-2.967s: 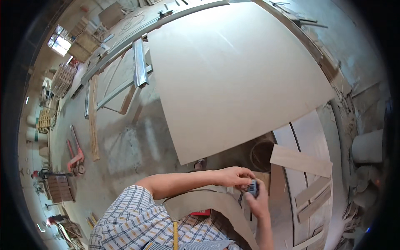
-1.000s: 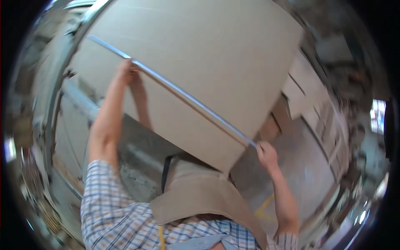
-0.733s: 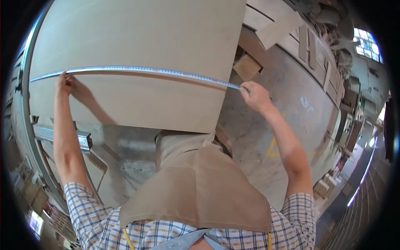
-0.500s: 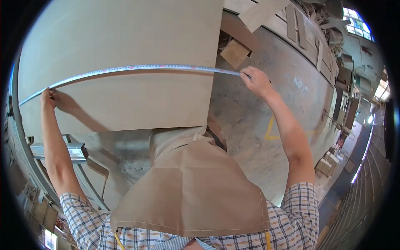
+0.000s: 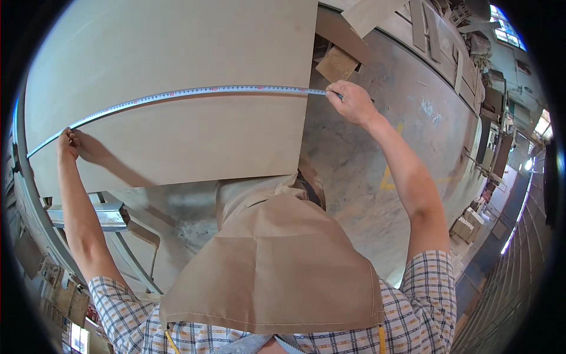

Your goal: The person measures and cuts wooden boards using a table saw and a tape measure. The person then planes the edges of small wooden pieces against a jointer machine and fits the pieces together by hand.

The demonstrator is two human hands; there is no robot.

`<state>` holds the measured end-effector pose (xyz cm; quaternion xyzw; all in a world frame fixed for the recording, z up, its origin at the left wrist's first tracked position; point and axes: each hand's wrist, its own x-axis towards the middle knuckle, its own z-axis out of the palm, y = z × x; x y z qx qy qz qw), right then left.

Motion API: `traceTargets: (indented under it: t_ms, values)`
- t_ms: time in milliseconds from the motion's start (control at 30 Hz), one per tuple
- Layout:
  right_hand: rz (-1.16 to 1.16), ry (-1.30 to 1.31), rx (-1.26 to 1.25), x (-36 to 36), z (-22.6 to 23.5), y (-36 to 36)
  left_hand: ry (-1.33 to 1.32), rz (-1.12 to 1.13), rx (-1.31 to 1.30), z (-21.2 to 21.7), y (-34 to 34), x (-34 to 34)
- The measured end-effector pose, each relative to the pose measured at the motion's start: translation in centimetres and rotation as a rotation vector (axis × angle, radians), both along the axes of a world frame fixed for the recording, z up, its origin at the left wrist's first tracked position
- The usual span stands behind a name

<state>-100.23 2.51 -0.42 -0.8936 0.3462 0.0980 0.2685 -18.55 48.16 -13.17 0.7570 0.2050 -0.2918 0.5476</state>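
A white tape measure (image 5: 218, 90) with dark marks stretches across a large beige board (image 5: 224, 135), bowing slightly in the fisheye view. My left hand (image 5: 68, 143) pinches the tape near the board's left side, its fingers closed on the lower edge. The tape runs on past that hand to the metal frame at the far left. Beyond the board's right edge, my right hand (image 5: 352, 103) is closed round the tape's other end. Whatever case lies inside that fist is mostly hidden.
A metal rail (image 5: 109, 216) on legs stands under the board's near left side. Right of the board lies a concrete floor with a yellow marking (image 5: 386, 177). A small brown block (image 5: 337, 64) sits by the far right edge, and loose strips (image 5: 417, 26) lie farther off.
My right hand has shifted left, closer to the board's edge, so less tape spans the gap. My left hand stays in nearly the same place, still pinching the tape.
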Motion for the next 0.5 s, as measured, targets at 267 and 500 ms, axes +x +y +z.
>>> traceTargets:
  t_ms: [267,500]
  values:
    - [-0.015,0.006,0.001,0.6,-1.7,0.0,-0.034,0.032,0.014,-1.3,0.2,1.0]
    - [-0.017,-0.023,0.004,0.8,-2.5,0.3,-0.021,-0.017,0.012,-0.9,1.9,2.2]
